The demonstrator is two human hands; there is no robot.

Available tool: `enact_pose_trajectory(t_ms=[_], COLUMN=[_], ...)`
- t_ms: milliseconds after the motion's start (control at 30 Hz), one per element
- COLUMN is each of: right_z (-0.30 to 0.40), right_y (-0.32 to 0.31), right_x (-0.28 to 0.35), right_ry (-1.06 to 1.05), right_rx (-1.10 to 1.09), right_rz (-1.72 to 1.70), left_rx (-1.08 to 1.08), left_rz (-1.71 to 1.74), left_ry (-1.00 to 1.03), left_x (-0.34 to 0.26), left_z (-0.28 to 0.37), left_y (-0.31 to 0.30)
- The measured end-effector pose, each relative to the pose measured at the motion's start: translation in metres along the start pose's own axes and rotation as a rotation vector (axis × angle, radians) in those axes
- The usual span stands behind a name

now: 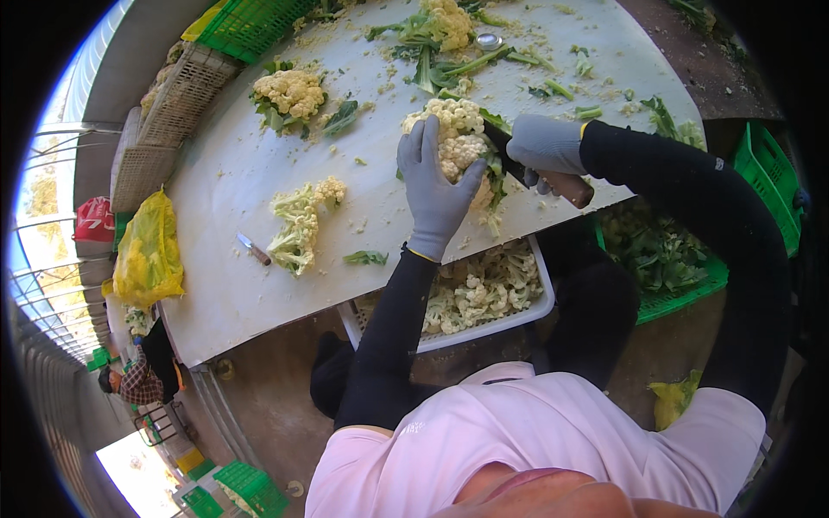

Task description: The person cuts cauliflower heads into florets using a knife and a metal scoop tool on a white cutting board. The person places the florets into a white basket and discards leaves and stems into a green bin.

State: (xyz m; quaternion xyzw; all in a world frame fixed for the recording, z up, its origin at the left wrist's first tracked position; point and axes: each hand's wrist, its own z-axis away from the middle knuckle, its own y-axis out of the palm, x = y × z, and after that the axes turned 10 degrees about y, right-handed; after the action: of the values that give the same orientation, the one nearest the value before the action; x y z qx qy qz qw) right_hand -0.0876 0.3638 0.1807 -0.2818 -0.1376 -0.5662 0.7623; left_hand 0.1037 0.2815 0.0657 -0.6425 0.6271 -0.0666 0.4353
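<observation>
A head of cauliflower (461,147) with green leaves on its right side lies near the front edge of the white table. My left hand (440,184), in a grey glove, presses on it from the left with spread fingers. In its grey glove, my right hand (545,147) grips the wooden handle of a large knife (565,188). The dark blade (497,139) is against the leafy right side of the head, and my fist hides part of it. Below the table edge, a white crate (547,304) holds cut cauliflower florets (479,294).
On the white table (214,298) lie a small knife (252,248), a cut cauliflower piece (299,226), another head (290,94) and scattered leaves. A green crate (686,298) of leaves stands at right. Yellow mesh bag (150,252) hangs at left; a person (139,382) stands beyond.
</observation>
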Motion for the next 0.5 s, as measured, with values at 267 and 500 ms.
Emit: enact_pose_trajectory(t_ms=[267,500], right_z=[-0.061,-0.101], right_y=[0.043,0.005], right_x=[-0.030,-0.100], right_ry=[-0.184,-0.260], right_rx=[-0.223,-0.085], right_rz=[-0.037,-0.350], left_rx=[-0.024,-0.113], left_rz=[-0.038,0.071], left_ry=[-0.064,-0.158], left_x=[0.015,0.030], left_z=[0.002,0.000], left_y=[-0.007,-0.009])
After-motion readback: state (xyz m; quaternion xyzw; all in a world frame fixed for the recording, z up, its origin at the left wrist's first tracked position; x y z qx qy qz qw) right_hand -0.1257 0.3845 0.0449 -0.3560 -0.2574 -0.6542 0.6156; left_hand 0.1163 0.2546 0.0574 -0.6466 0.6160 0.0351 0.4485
